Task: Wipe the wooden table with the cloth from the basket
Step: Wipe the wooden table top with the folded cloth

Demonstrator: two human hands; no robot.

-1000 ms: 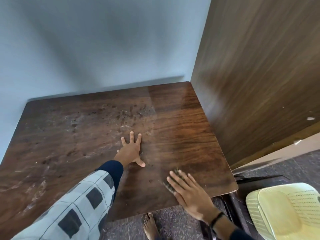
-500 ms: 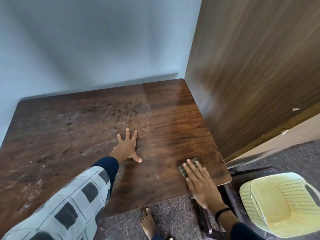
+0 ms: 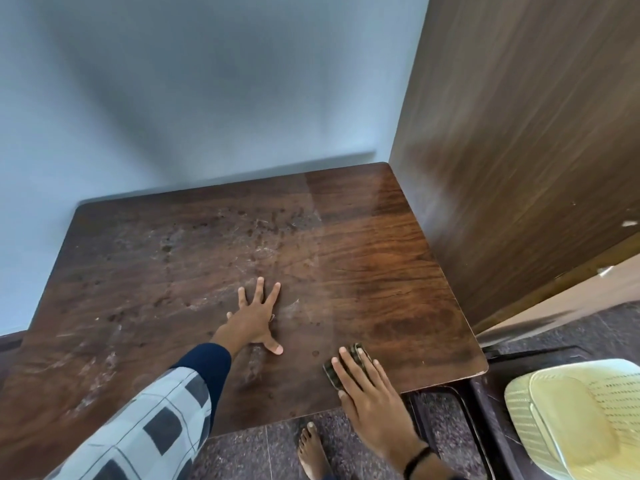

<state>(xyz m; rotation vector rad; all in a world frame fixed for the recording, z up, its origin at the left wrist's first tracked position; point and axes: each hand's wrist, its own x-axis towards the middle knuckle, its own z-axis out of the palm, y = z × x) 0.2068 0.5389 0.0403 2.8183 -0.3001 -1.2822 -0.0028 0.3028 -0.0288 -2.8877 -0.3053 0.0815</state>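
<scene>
Head view: right hand [image 3: 370, 396] presses the cloth [image 3: 330, 375] flat beneath straight fingers [image 3: 349, 367] near the bench's [image 3: 381, 265] five o'clock edge. Left hand [image 3: 254, 318] rests splayed at centre, holding nothing.

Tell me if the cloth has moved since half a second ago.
Yes. Under the right hand, the cloth has slid left along the table's near edge, away from its right corner, toward the left hand.

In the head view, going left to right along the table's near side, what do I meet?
First the checked sleeve → left hand flat on the wooden table → right hand pressing the cloth → pale yellow basket.
</scene>
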